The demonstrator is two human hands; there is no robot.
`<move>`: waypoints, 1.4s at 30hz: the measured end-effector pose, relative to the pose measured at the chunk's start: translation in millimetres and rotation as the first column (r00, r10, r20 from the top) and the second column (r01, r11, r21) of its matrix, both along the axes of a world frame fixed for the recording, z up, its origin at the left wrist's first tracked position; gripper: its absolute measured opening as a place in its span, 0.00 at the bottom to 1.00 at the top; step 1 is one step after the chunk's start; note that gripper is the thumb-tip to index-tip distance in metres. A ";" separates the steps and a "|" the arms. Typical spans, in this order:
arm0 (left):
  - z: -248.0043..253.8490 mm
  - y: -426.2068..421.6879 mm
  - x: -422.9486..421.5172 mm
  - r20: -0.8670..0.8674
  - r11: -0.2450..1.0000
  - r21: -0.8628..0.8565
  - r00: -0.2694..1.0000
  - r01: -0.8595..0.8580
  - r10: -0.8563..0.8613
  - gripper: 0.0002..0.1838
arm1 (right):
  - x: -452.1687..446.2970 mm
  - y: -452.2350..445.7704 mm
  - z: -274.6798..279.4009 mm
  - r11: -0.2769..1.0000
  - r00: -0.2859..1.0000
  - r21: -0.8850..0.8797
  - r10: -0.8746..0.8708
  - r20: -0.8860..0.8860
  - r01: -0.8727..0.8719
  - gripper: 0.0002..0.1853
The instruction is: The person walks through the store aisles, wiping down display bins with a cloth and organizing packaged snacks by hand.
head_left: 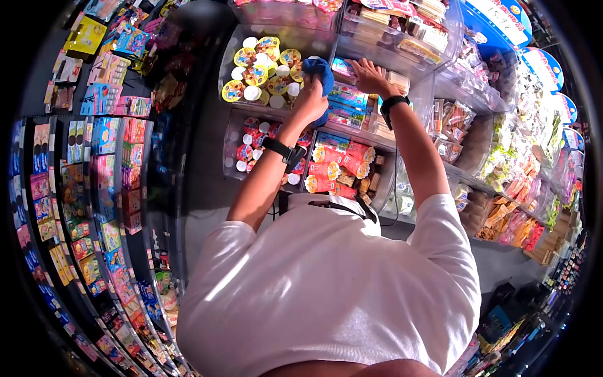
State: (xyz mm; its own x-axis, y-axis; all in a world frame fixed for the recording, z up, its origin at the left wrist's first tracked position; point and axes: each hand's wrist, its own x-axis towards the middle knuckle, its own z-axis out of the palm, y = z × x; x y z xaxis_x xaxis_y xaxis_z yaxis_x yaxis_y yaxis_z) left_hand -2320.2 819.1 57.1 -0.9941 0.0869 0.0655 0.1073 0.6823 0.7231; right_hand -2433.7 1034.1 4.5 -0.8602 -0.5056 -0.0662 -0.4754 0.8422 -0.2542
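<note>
My left hand [311,100] is closed round a bunched blue cloth [318,70], at the divider between two clear bins. Left of it, a clear bin holds small round cups [256,75] with yellow lids and white bases. My right hand [372,78] lies with fingers stretched out over the neighbouring bin, on or just above its packets; contact is hard to tell. Blue flat packets [347,95] fill that bin below the fingers. Nothing shows in the right hand. Both wrists wear black bands.
Red snack packets [326,173] and red-lidded cups [253,141] sit in the lower bins near my waist. More clear bins of wrapped snacks [452,122] run along the right. Shelves of packaged goods [107,188] stand to the left. A thin cable [396,188] hangs by the bins.
</note>
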 end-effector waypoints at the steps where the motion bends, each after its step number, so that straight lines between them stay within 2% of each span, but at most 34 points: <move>1: 1.0 0.4 0.0 -0.009 1.000 0.013 1.000 -0.001 0.001 0.25 | 0.3 -0.1 2.7 1.000 1.000 0.015 0.002 -0.019 -0.002 0.37; 2: -2.1 0.5 -0.8 -0.012 1.000 0.016 1.000 -0.005 0.005 0.26 | -0.9 0.5 6.2 0.998 1.000 0.068 -0.009 -0.021 0.011 0.40; 5: -8.6 -0.1 -1.0 -0.018 1.000 0.008 1.000 -0.013 0.013 0.27 | -2.5 0.4 11.6 0.998 0.999 0.057 0.004 0.049 -0.007 0.43; 8: -5.6 0.8 1.1 -0.027 0.999 -0.028 0.999 -0.033 0.033 0.26 | -4.8 0.1 6.1 0.999 0.988 0.025 -0.039 0.146 0.036 0.43; 9: -5.0 0.1 0.4 0.027 0.999 -0.019 0.999 -0.029 0.029 0.28 | -8.4 1.0 4.5 0.999 0.980 0.028 -0.037 0.196 0.032 0.42; 11: -14.1 0.7 1.6 -0.051 0.998 -0.044 0.998 -0.050 0.048 0.31 | -9.0 4.1 -0.7 0.998 0.983 -0.050 -0.025 0.181 0.034 0.41; 13: -15.7 -2.2 2.6 -0.067 1.000 0.017 0.998 0.005 -0.004 0.33 | -10.7 4.7 -3.5 0.996 0.982 -0.083 -0.022 0.187 0.038 0.41; 15: -6.3 4.6 12.2 -0.038 0.997 0.003 0.996 -0.079 0.079 0.30 | -3.5 5.4 -2.6 0.989 0.979 -0.146 -0.006 0.204 0.036 0.40; 17: -15.9 5.0 11.4 -0.075 0.997 -0.024 0.995 -0.074 0.072 0.28 | 3.7 3.7 4.0 0.991 0.978 -0.119 -0.037 0.203 0.062 0.40; 18: -18.3 3.6 12.3 -0.189 0.996 -0.063 0.981 -0.057 0.044 0.26 | 10.7 3.5 4.5 0.987 0.992 -0.141 -0.065 0.104 0.079 0.38; 19: -20.8 3.0 13.1 -0.187 0.997 -0.063 0.981 -0.052 0.040 0.26 | 11.7 6.3 8.3 0.987 0.992 -0.140 -0.069 0.106 0.084 0.38; 21: -20.4 1.7 15.2 -0.206 0.997 -0.054 0.978 -0.054 0.042 0.25 | 10.3 13.4 13.8 0.970 0.987 -0.182 -0.159 0.021 0.160 0.32; 22: -17.8 1.7 14.8 -0.224 0.998 -0.038 0.974 -0.050 0.041 0.24 | 9.0 20.5 15.6 0.958 0.977 -0.226 -0.199 -0.071 0.179 0.27; 23: -15.3 2.2 13.4 -0.223 0.998 -0.032 0.974 -0.055 0.046 0.24 | 4.4 30.6 19.9 0.956 0.976 -0.237 -0.200 -0.089 0.175 0.23; 25: -5.9 4.3 13.2 -0.170 0.992 -0.101 0.984 -0.072 0.054 0.23 | -2.9 62.5 26.1 0.933 0.989 -0.339 -0.141 -0.034 0.121 0.21; 27: -1.0 7.0 0.0 -0.194 0.993 -0.102 0.980 -0.053 0.032 0.24 | -1.2 90.0 34.6 0.945 0.972 -0.241 -0.234 -0.019 0.222 0.23; 28: -1.3 9.8 -9.9 -0.245 0.989 -0.128 0.968 -0.078 0.045 0.23 | 1.4 99.9 38.2 0.965 0.977 -0.181 -0.204 -0.066 0.189 0.26; 29: -1.2 14.9 -20.3 -0.296 0.983 -0.153 0.954 -0.102 0.053 0.22 | 6.6 108.8 40.3 0.968 0.973 -0.108 -0.229 -0.015 0.226 0.26; 30: -3.6 19.3 -30.0 -0.385 0.976 -0.167 0.920 -0.140 0.066 0.20 | 8.1 116.0 36.6 0.976 0.981 -0.103 -0.192 -0.016 0.189 0.27; 32: 2.8 22.7 -50.0 -0.273 0.974 -0.188 0.959 -0.125 0.071 0.19 | 10.5 128.7 21.8 0.985 0.986 -0.053 -0.166 -0.008 0.165 0.29; 33: 5.3 23.6 -54.5 -0.241 0.975 -0.182 0.968 -0.123 0.077 0.19 | 17.0 124.6 28.7 0.971 0.970 0.059 -0.235 0.060 0.231 0.33; 35: 5.7 22.2 -52.7 -0.235 0.979 -0.176 0.970 -0.108 0.064 0.20 | 21.1 118.5 21.0 0.978 0.979 0.041 -0.204 0.025 0.203 0.34; 36: 7.0 20.6 -48.8 -0.240 0.983 -0.161 0.969 -0.091 0.050 0.21 | 17.7 114.3 13.6 0.993 0.987 0.016 -0.119 -0.105 0.121 0.31; 37: 7.5 18.5 -42.6 -0.245 0.986 -0.147 0.969 -0.072 0.034 0.21 | 16.1 115.4 8.4 0.992 0.987 0.009 -0.124 -0.105 0.125 0.31; 39: 5.6 15.2 -28.0 -0.236 0.991 -0.122 0.971 -0.052 0.022 0.24 | 16.7 110.4 9.2 0.962 0.959 0.054 -0.259 -0.110 0.266 0.26; 40: 3.9 13.3 -20.2 -0.240 0.988 -0.148 0.971 -0.048 0.011 0.28 | 17.7 108.4 6.0 0.957 0.947 0.021 -0.284 -0.152 0.290 0.20; 42: 4.5 10.1 1.3 -0.147 0.994 -0.105 0.989 -0.041 0.025 0.30 | 16.6 106.6 -0.4 0.955 0.940 0.040 -0.283 -0.192 0.295 0.20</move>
